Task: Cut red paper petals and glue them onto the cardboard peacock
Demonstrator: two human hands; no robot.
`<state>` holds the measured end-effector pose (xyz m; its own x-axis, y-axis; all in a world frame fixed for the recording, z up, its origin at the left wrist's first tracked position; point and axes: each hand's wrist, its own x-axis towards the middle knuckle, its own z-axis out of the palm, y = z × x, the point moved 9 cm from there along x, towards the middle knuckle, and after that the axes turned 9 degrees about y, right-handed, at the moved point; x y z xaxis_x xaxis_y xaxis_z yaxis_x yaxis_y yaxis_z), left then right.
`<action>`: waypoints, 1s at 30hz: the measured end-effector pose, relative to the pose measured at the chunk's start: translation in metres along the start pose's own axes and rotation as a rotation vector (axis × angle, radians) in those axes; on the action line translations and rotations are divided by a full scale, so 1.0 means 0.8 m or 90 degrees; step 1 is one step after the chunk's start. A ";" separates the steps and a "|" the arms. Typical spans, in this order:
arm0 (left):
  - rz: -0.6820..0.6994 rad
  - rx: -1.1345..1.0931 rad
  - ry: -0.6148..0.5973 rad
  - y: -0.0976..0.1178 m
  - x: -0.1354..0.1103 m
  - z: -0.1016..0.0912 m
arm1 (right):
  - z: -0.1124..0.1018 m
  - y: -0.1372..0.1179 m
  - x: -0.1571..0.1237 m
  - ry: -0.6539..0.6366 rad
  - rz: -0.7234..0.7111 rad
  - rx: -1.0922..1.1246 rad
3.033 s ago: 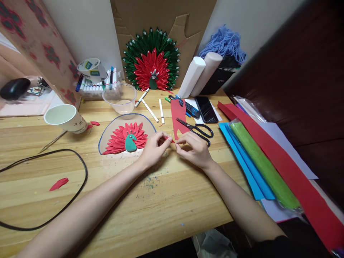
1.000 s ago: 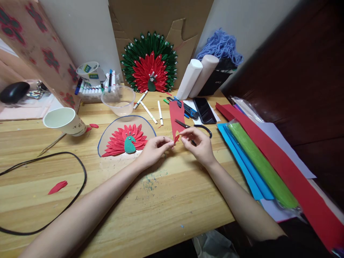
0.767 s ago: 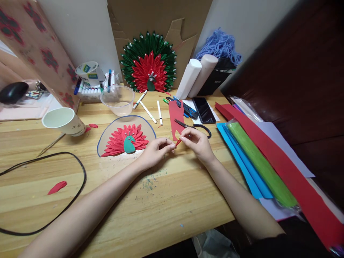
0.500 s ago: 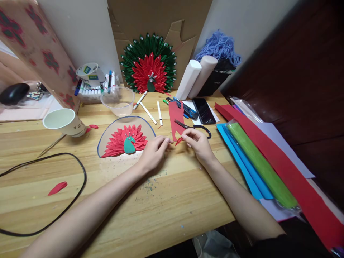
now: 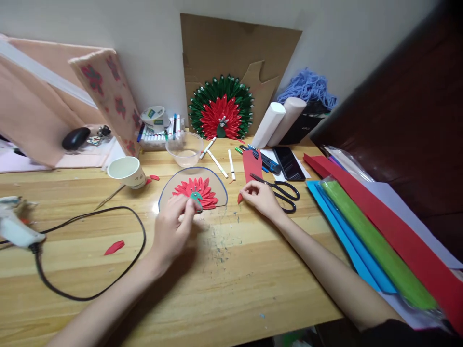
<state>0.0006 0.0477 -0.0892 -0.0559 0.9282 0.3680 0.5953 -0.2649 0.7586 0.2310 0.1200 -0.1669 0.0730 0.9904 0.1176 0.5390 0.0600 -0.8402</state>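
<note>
My right hand (image 5: pixel 261 198) pinches a small red paper petal (image 5: pixel 239 198) just above the wooden table (image 5: pixel 231 274), right of the half-made peacock craft (image 5: pixel 195 189), which has red petals on a half-round card. My left hand (image 5: pixel 172 227) hovers in front of that card with its fingers loosely apart and nothing in them, the fingertips close to the green peacock body. Black scissors (image 5: pixel 284 193) and a red paper strip (image 5: pixel 252 166) lie just beyond my right hand.
A glue gun (image 5: pixel 16 230) with a looping black cord (image 5: pixel 119 274) lies at the far left, a loose red petal (image 5: pixel 114 247) inside the loop. Behind the craft are a paper cup (image 5: pixel 127 171), a plastic bowl (image 5: pixel 184 148), markers, a phone (image 5: pixel 288 163) and a finished peacock (image 5: pixel 221 107). Coloured paper sheets (image 5: pixel 365 236) lie at the right.
My left hand has let go of the petal and moved left, down to the card. My right hand keeps the petal. The view has swung left, bringing the glue gun in.
</note>
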 end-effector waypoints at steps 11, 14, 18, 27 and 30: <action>-0.266 0.508 0.269 -0.158 -0.089 -0.221 | 0.013 -0.074 -0.018 0.069 -0.115 -0.044; -0.261 0.600 0.332 -0.171 -0.100 -0.258 | 0.081 -0.125 -0.044 -0.076 -0.169 0.045; -0.338 0.676 0.373 -0.194 -0.108 -0.292 | 0.190 -0.203 -0.092 -0.283 -0.247 0.102; -0.378 0.492 0.336 -0.225 -0.106 -0.312 | 0.389 -0.316 -0.136 -0.441 -0.229 0.218; -0.363 0.437 0.347 -0.201 -0.110 -0.308 | 0.417 -0.329 -0.147 -0.480 -0.165 0.282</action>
<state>-0.2874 -0.0561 -0.1111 -0.7239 0.5803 0.3732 0.6849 0.5394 0.4898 -0.1991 0.0297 -0.1362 -0.6577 0.7486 0.0839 0.0790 0.1793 -0.9806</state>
